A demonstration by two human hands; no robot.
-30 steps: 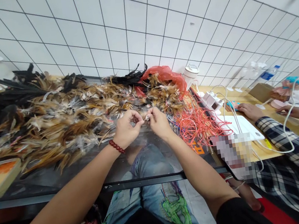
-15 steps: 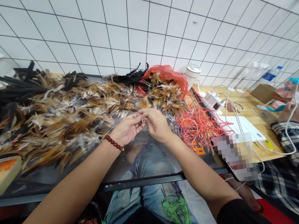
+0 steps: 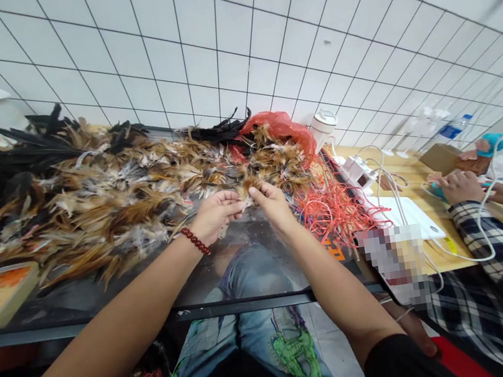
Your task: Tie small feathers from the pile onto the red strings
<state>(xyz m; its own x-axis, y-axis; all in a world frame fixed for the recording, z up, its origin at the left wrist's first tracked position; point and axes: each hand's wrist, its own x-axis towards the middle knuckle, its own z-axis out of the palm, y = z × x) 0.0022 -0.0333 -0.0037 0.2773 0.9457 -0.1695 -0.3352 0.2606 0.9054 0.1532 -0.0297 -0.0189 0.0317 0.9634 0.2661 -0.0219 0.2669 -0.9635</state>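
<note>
1. From the 9 to the 11 o'clock side of the glass table [image 3: 107, 295] lies one big feather pile [image 3: 92, 196], brown and tan with black ones at the far edge. There are too many feathers to count.
2. The left hand [image 3: 215, 214], with one bead bracelet [image 3: 194, 241] on its wrist, has its fingers curled narrow. Its fingertips nip one small feather tuft [image 3: 246, 193], which sits at the pile's near edge, at 12 o'clock from the person.
3. The right hand [image 3: 275, 205] pinches the same tuft from the 3 o'clock side, thumb against forefinger. That makes two hands on one tuft.
4. Risk, as I judge it: the tuft is light and the grip tiny, so a loosened pinch could drop it into the pile, where it would be lost among look-alikes. A hard opposing pull could split it.
5. At 1 o'clock there is one red bag [image 3: 281, 127] and one white cup [image 3: 323, 124].
6. At 2 o'clock is a tangle of orange strings [image 3: 334, 209], uncountable. A wrist brushing them could snag and drag them.
7. At 3 o'clock is one co-worker's hand [image 3: 456, 186], well apart.
</note>
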